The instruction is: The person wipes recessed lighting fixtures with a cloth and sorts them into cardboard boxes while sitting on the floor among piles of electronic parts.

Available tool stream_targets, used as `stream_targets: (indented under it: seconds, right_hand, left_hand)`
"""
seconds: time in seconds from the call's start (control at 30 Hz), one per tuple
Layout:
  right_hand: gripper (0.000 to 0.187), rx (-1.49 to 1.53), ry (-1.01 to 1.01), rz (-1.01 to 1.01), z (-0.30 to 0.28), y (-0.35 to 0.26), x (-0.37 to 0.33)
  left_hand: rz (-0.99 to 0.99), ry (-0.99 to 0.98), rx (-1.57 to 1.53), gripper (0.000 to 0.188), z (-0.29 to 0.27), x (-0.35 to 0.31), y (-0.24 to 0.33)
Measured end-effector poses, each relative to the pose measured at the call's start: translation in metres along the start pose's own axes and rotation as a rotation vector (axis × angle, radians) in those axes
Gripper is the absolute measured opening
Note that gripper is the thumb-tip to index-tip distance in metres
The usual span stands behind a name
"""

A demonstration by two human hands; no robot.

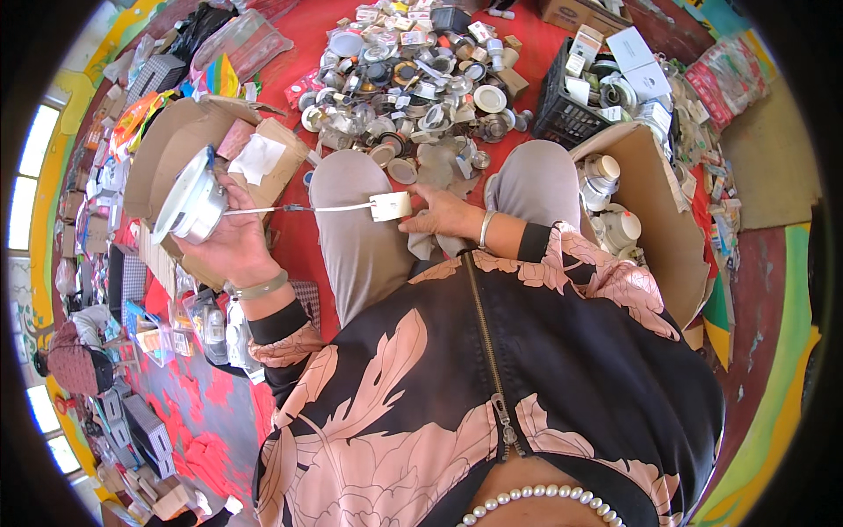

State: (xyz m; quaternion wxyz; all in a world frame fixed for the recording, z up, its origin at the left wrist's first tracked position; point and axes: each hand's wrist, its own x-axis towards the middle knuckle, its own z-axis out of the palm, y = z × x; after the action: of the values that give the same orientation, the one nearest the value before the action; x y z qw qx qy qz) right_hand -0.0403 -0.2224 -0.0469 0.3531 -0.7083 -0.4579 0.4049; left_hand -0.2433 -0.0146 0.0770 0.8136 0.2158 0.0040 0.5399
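Observation:
A round downlight, with a white rim and a silvery body, rests in my left hand, whose fingers curl around its back. From it a thin white cable with a dark joint runs across above my knee. It ends at a small white driver box. My right hand pinches that box by its right end between thumb and fingers. The cable hangs nearly straight between both hands.
Ahead of my knees lies a large pile of used lamps and fittings on a red floor cover. A black crate of parts stands at the far right. Open cardboard boxes flank me, left and right, the right one holding white lamps.

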Motion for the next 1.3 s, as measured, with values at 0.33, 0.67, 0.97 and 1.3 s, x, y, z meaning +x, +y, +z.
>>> stream_targets:
  seconds: [0.33,0.67,0.97,1.3]
  right_hand:
    - [0.045,0.554,-0.162,0.189,0.003,-0.013,0.015]
    - [0.037,0.61,-0.035,-0.161,-0.063,-0.073,0.007]
    - [0.029,-0.127,-0.042,-0.232,-0.11,-0.136,-0.007]
    - [0.053,0.613,0.091,-0.095,-0.05,-0.112,0.013]
  left_hand:
    - [-0.232,-0.061,-0.209,0.058,-0.035,-0.019,0.002]
    - [-0.314,0.002,-0.06,0.072,-0.031,-0.043,-0.026]
    - [-0.531,0.014,0.001,0.071,-0.001,-0.063,-0.073]
    - [-0.468,0.047,-0.096,0.069,0.011,-0.059,-0.081]
